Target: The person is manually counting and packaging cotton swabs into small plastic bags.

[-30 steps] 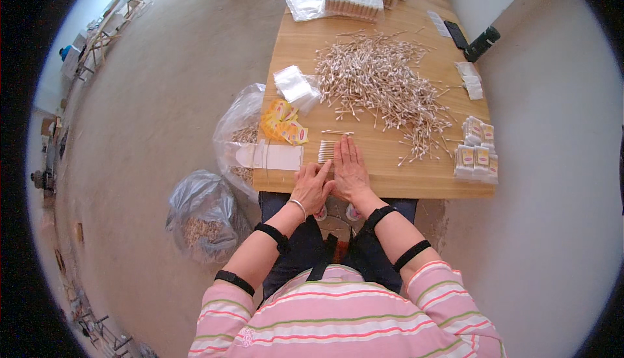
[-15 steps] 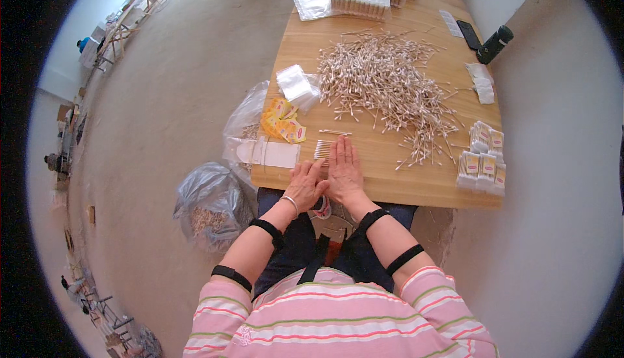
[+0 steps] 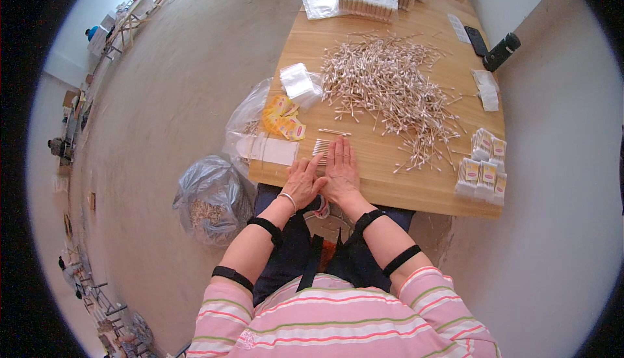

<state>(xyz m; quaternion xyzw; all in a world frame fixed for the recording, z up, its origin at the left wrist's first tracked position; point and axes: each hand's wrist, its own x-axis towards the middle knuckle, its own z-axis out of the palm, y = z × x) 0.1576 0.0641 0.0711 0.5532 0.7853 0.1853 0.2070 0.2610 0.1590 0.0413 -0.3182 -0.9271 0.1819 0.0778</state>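
Near side of table: my right hand flat, fingers together, beside swab row; my left hand, fingers slightly apart, at its near end.

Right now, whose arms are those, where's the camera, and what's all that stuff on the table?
Those are a person's arms, not a robot's. A camera on their head looks down; its wide lens bends straight edges. On the wooden table lie a heap of cotton swabs, yellow cards and filled packets. The right hand lies flat beside a neat row of swabs; the left hand is at the row's near end. I can't tell whether it pinches anything.
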